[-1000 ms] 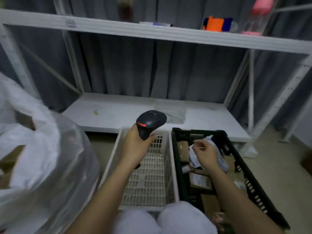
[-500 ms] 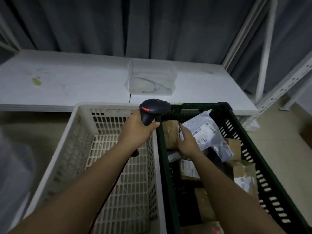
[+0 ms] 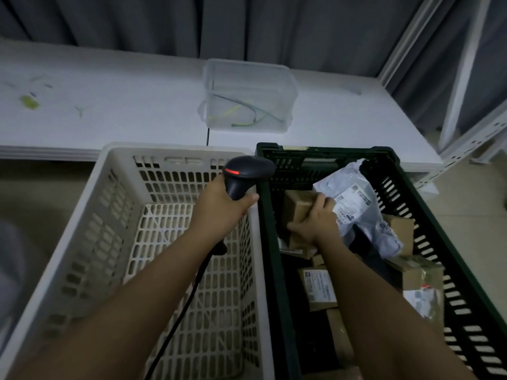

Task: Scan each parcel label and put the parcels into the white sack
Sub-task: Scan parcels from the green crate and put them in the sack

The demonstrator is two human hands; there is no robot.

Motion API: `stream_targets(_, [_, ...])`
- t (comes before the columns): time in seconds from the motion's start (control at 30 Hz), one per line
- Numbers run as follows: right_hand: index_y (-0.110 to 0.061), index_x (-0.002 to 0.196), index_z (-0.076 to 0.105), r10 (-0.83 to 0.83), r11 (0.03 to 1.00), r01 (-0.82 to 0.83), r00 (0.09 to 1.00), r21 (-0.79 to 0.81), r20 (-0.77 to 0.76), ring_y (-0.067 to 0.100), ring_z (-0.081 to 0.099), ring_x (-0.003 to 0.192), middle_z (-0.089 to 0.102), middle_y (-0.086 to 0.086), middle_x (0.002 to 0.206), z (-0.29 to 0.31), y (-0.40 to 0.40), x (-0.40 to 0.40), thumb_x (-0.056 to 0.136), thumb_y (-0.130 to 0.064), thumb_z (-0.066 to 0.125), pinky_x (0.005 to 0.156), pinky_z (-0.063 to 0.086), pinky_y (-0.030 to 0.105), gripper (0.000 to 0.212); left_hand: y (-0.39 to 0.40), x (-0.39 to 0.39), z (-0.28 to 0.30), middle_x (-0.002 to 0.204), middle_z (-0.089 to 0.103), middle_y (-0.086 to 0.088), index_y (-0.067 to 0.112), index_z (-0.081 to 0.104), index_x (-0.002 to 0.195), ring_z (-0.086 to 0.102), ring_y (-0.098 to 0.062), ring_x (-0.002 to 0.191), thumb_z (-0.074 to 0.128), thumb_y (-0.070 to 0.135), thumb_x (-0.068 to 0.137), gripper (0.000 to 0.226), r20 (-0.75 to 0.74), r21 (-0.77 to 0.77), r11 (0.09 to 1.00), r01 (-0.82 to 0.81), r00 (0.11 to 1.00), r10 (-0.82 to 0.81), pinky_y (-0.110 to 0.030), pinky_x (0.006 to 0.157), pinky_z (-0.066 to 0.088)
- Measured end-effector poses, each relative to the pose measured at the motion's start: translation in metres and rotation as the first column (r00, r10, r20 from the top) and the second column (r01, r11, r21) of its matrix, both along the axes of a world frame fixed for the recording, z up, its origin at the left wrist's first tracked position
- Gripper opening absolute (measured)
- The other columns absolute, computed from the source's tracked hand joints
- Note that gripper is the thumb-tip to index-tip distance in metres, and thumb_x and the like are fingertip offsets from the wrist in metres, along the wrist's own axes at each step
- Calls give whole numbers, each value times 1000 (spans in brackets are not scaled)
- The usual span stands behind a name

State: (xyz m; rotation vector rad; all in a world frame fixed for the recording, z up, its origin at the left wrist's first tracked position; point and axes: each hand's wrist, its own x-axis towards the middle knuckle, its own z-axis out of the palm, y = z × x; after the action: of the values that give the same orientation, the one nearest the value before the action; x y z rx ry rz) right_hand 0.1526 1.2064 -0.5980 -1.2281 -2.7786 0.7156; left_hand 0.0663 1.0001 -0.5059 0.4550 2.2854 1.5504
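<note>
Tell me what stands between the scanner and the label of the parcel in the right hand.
No label shows on the brown box that the right hand grips, so it cannot be judged. The scanner in the left hand sits beside it, across the green crate's wall.

A low white shelf bears a clear plastic tub — two crates stand on the floor.
</note>
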Motion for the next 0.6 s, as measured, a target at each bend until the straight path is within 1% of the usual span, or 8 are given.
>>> stream_targets(0.07, [-11, 132, 27, -76, 995, 69, 992, -70, -103, 44, 43, 116, 24, 16, 138, 9, -7, 13, 65, -36, 83, 93, 42, 46, 91, -4, 7, 9, 82, 66, -2, 27, 56, 89, 67, -23, 79, 76, 23, 80, 22, 0, 1, 1000, 22, 1000, -22, -42, 74, 55])
stream_targets(0.13, [-13, 136, 26, -127, 984, 91, 962, -155, -243, 40, 40, 119, 20, 14, 140, 27, -15, 27, 67, -30, 82, 94, 43, 44, 91, -10, 14, 24, 83, 66, -3, 27, 56, 88, 66, -23, 78, 76, 23, 81, 21, 3, 19, 999, 37, 999, -37, -42, 75, 55])
stream_targets(0.23, [-17, 141, 25, -194, 966, 89, 870, -243, -452, 29, 39, 120, 18, 7, 142, 75, -33, 46, 74, -23, 78, 92, 42, 39, 86, -24, 25, 57, 82, 66, -3, 27, 56, 88, 65, -21, 75, 75, 21, 81, 21, -7, 66, 998, 14, 1000, -14, -39, 74, 53])
stream_targets(0.3, [-20, 141, 24, -201, 959, 57, 824, -276, -530, 22, 38, 113, 17, 3, 142, 113, -49, 59, 78, -21, 75, 89, 42, 39, 81, -34, 37, 86, 81, 66, -3, 23, 56, 91, 64, -17, 70, 74, 21, 83, 20, -25, 105, 994, 7, 1000, -4, -34, 68, 53])
stream_targets(0.37, [-22, 139, 25, -199, 948, 7, 796, -319, -572, 14, 34, 107, 16, -1, 141, 153, -69, 69, 82, -21, 71, 85, 38, 31, 73, -46, 51, 113, 80, 64, -1, 17, 57, 100, 62, -12, 66, 73, 22, 83, 23, -49, 130, 991, -5, 999, 11, -29, 62, 48])
stream_targets(0.43, [-23, 136, 28, -211, 923, -47, 769, -382, -603, 15, 35, 108, 17, -2, 139, 190, -91, 78, 86, -22, 67, 84, 37, 29, 64, -61, 67, 138, 80, 63, 0, 15, 56, 105, 60, -13, 68, 73, 23, 84, 28, -64, 169, 985, -43, 996, 55, -29, 63, 46])
stream_targets(0.53, [-23, 135, 29, -283, 877, -52, 748, -478, -601, 17, 36, 107, 21, -1, 137, 238, -125, 88, 87, -29, 65, 86, 39, 34, 60, -88, 91, 164, 87, 64, 3, 19, 56, 109, 60, -16, 77, 75, 24, 82, 33, -78, 234, 966, -112, 988, 133, -33, 70, 50])
stream_targets(0.6, [-22, 139, 27, -366, 805, -50, 742, -591, -562, 19, 38, 108, 24, -1, 135, 263, -147, 94, 87, -37, 63, 83, 49, 40, 65, -109, 108, 176, 83, 63, 8, 17, 57, 110, 58, -11, 73, 75, 21, 82, 33, -80, 293, 946, -138, 983, 168, -29, 64, 47])
